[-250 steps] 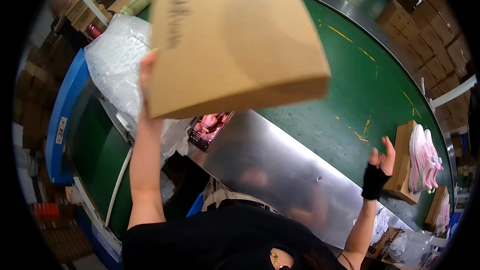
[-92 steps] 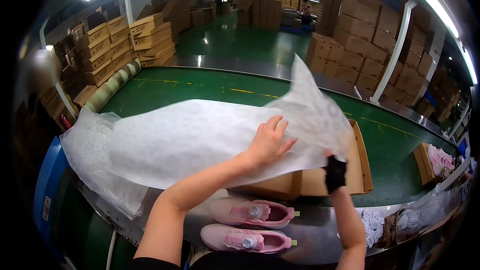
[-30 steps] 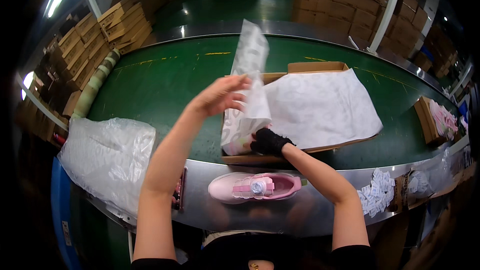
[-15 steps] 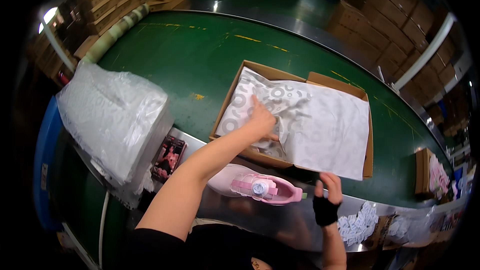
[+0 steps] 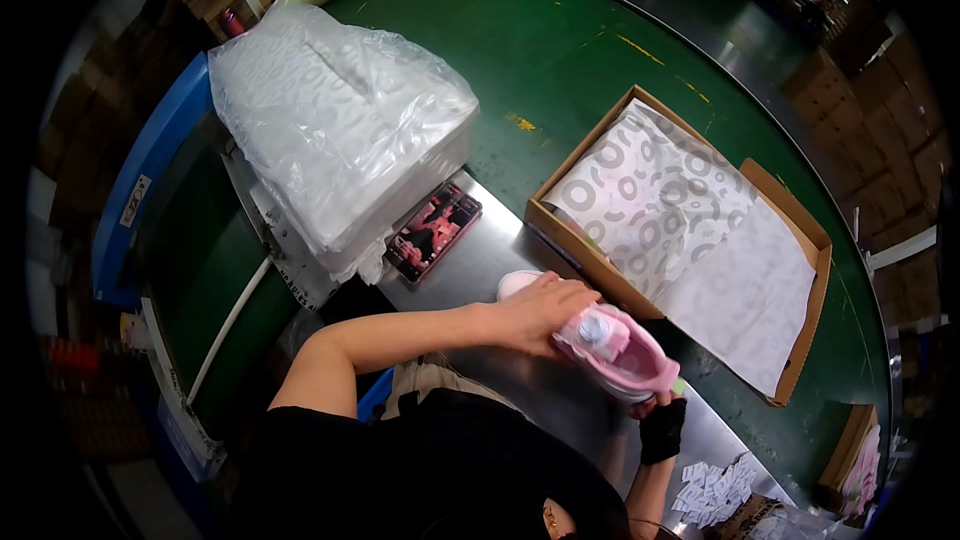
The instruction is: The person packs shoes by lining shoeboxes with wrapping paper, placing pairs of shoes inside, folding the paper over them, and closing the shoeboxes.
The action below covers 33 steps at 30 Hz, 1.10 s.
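A pink sneaker [image 5: 628, 365] with a crumpled pale wad at its opening is at the metal edge in front of me. My left hand [image 5: 548, 314] wraps over its forefoot, hiding most of the toe half. At the heel, my right hand [image 5: 656, 404], with a black band round the wrist, grips from below; its fingers are partly hidden. Just beyond the shoe stands an open cardboard shoebox [image 5: 817, 302], lined with white wrapping paper [image 5: 665, 205] printed with grey rings. The paper covers whatever lies under it.
Left of the box, a plastic-covered stack of printed paper [image 5: 340, 120] stands beside a phone in a pink-and-black case [image 5: 434, 232]. Small white slips [image 5: 716, 490] lie at the lower right, near another box [image 5: 846, 455]. Behind runs a green belt [image 5: 560, 60].
My left hand has left the wrapping paper and taken hold of the sneaker's front. My right hand has come to its heel. The shoe is turned, and the view has swung left.
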Available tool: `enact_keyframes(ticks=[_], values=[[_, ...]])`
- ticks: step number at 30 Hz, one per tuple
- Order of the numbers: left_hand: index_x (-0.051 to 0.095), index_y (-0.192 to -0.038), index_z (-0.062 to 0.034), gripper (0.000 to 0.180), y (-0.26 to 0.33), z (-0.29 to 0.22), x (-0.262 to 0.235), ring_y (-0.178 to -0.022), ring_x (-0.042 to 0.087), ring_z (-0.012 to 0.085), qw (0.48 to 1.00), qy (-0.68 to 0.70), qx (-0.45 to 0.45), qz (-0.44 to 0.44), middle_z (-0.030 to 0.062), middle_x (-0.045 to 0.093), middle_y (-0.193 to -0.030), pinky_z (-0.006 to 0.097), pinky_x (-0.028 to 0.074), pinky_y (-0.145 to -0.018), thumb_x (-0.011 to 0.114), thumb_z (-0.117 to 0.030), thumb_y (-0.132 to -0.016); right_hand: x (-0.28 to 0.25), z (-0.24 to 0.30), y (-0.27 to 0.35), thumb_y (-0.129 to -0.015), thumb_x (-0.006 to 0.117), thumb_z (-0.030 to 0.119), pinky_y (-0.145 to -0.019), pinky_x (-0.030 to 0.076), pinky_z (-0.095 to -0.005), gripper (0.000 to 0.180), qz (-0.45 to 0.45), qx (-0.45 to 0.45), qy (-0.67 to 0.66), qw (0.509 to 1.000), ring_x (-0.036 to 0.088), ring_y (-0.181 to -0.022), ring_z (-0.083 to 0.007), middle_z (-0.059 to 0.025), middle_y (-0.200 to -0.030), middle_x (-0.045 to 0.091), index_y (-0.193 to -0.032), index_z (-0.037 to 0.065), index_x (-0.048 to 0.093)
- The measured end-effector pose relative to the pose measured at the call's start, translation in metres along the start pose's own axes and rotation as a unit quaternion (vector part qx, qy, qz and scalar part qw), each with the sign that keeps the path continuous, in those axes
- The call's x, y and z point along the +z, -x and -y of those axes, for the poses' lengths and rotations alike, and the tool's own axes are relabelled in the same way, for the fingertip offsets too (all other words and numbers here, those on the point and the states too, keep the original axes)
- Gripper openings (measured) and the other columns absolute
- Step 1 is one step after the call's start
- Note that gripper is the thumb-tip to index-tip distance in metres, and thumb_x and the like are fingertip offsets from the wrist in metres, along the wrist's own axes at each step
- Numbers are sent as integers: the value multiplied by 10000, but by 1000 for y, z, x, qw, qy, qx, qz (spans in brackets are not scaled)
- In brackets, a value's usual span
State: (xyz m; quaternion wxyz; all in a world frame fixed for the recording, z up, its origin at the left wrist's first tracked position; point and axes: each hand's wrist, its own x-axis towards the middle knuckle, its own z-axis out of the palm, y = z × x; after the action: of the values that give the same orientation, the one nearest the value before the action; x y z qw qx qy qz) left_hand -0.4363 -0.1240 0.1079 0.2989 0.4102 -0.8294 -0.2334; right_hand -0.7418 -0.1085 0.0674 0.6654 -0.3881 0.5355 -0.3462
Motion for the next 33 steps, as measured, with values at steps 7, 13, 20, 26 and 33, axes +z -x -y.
enact_keyframes(ticks=[7, 13, 20, 26, 33], values=[[517, -1088, -37, 580, 3, -20, -61, -924, 541, 127, 889, 396, -225, -40, 61, 583, -1001, 281, 439, -824, 795, -144, -590, 80, 93, 12, -758, 550, 171, -589, 397, -240, 437, 155, -182, -73, 968, 477, -608, -111, -70, -743, 546, -1122, -43, 439], [568, -1014, -33, 519, -25, -27, -89, -909, 547, 131, 926, 316, -194, -72, 56, 597, -962, 279, 434, -819, 804, -151, -567, 58, 79, 8, -791, 612, 234, -631, 403, -217, 345, 119, -152, 9, 981, 494, -657, -93, -33, -743, 551, -1014, -15, 527], [470, -1135, -21, 566, -94, 10, -83, -915, 537, 134, 864, 449, -169, -151, 63, 563, -1010, 287, 436, -807, 735, -197, -667, 23, 44, 8, -825, 548, 170, -625, 426, -219, 309, 25, -91, 50, 994, 506, -641, -97, -45, -755, 551, -1065, -20, 515], [518, -1047, 40, 407, -174, 72, -7, -776, 584, 185, 736, 545, -369, -161, 105, 602, -885, 317, 483, -682, 591, -281, -807, 12, 20, -8, -799, 592, 154, -646, 438, -212, 362, -12, -52, 49, 997, 535, -704, -100, -62, -856, 582, -1119, 13, 499], [421, -1169, -2, 384, -169, 53, 18, -960, 531, 276, 727, 521, -440, 82, 154, 510, -1094, 426, 458, -755, 495, -228, -867, 24, 21, -79, -755, 653, 193, -774, 423, -282, 482, -198, -194, -63, 959, 525, -893, -170, -82, -1089, 492, -1165, 80, 426]])
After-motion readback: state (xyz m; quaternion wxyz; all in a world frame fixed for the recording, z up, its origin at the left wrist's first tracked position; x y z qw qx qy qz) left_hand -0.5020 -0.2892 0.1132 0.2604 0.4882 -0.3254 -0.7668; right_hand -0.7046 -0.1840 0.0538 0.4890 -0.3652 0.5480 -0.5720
